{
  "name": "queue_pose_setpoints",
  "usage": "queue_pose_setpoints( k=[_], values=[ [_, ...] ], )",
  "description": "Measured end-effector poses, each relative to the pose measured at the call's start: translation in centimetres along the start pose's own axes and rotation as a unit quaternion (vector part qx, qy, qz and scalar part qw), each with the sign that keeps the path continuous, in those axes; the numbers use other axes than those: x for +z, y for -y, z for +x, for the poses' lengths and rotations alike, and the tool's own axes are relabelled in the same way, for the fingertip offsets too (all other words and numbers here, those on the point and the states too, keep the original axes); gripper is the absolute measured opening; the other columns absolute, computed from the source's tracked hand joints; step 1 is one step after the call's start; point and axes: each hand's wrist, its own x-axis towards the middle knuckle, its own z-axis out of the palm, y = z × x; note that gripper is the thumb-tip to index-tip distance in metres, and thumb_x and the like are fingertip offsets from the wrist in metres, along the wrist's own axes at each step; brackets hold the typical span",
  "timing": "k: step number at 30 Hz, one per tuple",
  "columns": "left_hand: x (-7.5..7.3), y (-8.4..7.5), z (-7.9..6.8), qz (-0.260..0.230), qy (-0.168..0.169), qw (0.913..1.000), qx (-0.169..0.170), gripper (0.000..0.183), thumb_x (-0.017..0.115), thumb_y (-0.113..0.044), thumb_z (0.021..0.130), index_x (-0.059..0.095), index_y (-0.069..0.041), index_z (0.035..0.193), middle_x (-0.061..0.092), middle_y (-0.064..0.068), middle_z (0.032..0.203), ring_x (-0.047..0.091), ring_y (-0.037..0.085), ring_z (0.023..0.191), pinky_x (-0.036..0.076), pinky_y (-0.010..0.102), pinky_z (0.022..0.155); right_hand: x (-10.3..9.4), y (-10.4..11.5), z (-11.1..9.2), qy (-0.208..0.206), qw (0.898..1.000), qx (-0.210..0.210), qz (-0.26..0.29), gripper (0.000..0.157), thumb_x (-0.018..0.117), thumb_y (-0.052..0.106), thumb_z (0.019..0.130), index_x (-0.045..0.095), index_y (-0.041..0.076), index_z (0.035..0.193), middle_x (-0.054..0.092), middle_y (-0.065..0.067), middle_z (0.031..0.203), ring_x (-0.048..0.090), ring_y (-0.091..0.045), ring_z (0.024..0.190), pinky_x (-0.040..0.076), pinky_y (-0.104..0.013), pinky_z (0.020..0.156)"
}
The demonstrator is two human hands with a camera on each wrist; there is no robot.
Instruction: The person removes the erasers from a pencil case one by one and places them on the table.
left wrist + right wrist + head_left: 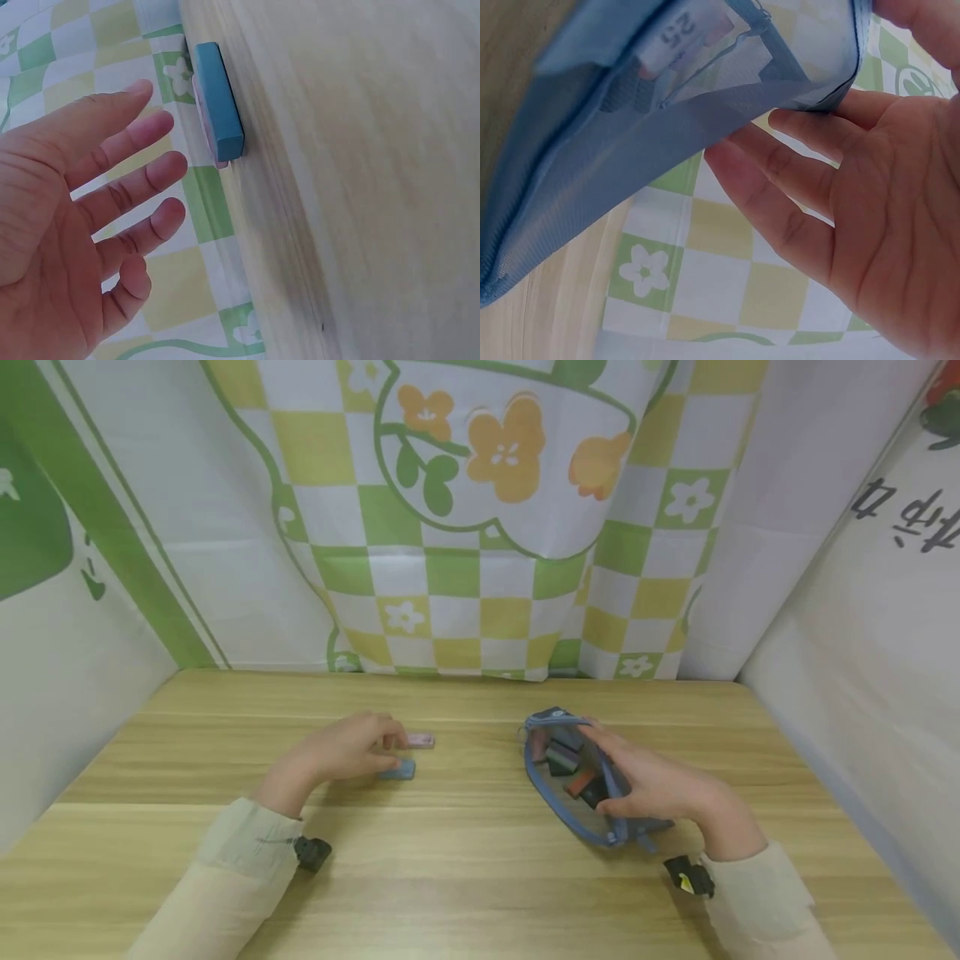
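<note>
On the left of the table, my left hand (348, 747) reaches over a small blue rectangular block (399, 770) and a pale pink one (422, 741) behind it. The left wrist view shows its fingers loosely bent and apart from the blue block (219, 101), nothing between them. To the right, my right hand (656, 777) holds a blue mesh zip pouch (566, 814) by its side, thumb near the rim and fingers along the outer wall. The pouch's mouth gapes, showing several small dark, green and orange-brown pieces (562, 758) inside. In the right wrist view, fingers (772, 187) lie against the mesh (637, 154).
Both blocks and the pouch are on a wood-grain table (450, 877). A green and yellow checked curtain (450, 568) hangs along its back edge. White cloth walls (862, 635) stand at both sides. Each wrist wears a small black camera (311, 853).
</note>
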Motion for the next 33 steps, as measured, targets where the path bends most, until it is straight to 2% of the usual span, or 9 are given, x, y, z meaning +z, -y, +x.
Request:
queue_pose_setpoints(
  k=[6, 13, 25, 33],
  values=[
    [-0.1, -0.6, 0.0, 0.011, -0.02, 0.9997, -0.002, 0.025, 0.068, -0.021, 0.093, 0.068, -0.008, 0.115, 0.066, 0.005, 0.106, 0.062, 0.021, 0.099, 0.052, 0.042, 0.087, -0.3, 0.1, -0.2, 0.001, 1.0, 0.007, 0.004, 0.093, 0.072, 0.016, 0.089, 0.012, 0.0, 0.158, 0.008, -0.03, 0.163, 0.022, -0.05, 0.146, 0.032, -0.064, 0.112],
    [0.1, -1.5, 0.1, 0.038, -0.041, 0.9981, 0.025, 0.026, 0.067, -0.021, 0.094, 0.068, -0.009, 0.117, 0.066, 0.004, 0.105, 0.062, 0.024, 0.102, 0.052, 0.044, 0.089, -0.4, 0.0, -0.3, 0.002, 1.0, 0.012, 0.014, 0.093, 0.072, 0.018, 0.089, 0.012, 0.001, 0.158, 0.007, -0.03, 0.163, 0.019, -0.05, 0.147, 0.03, -0.065, 0.113],
    [0.8, -2.9, 0.8, 0.049, -0.045, 0.9965, 0.05, 0.032, 0.069, -0.021, 0.093, 0.066, -0.012, 0.124, 0.066, 0.001, 0.11, 0.06, 0.023, 0.107, 0.052, 0.042, 0.09, -0.4, 0.0, -0.4, -0.008, 1.0, 0.013, 0.015, 0.093, 0.072, 0.015, 0.089, 0.012, 0.005, 0.158, 0.007, -0.026, 0.164, 0.021, -0.049, 0.147, 0.031, -0.065, 0.112],
    [1.2, -3.9, 1.5, 0.042, -0.049, 0.995, 0.076, 0.033, 0.067, -0.022, 0.095, 0.065, -0.01, 0.125, 0.066, 0.005, 0.112, 0.061, 0.024, 0.106, 0.052, 0.043, 0.092, -0.5, 0.1, -0.5, -0.01, 1.0, 0.011, 0.01, 0.094, 0.074, 0.019, 0.088, 0.013, 0.005, 0.158, 0.008, -0.026, 0.164, 0.023, -0.05, 0.146, 0.032, -0.066, 0.111]
  ],
)
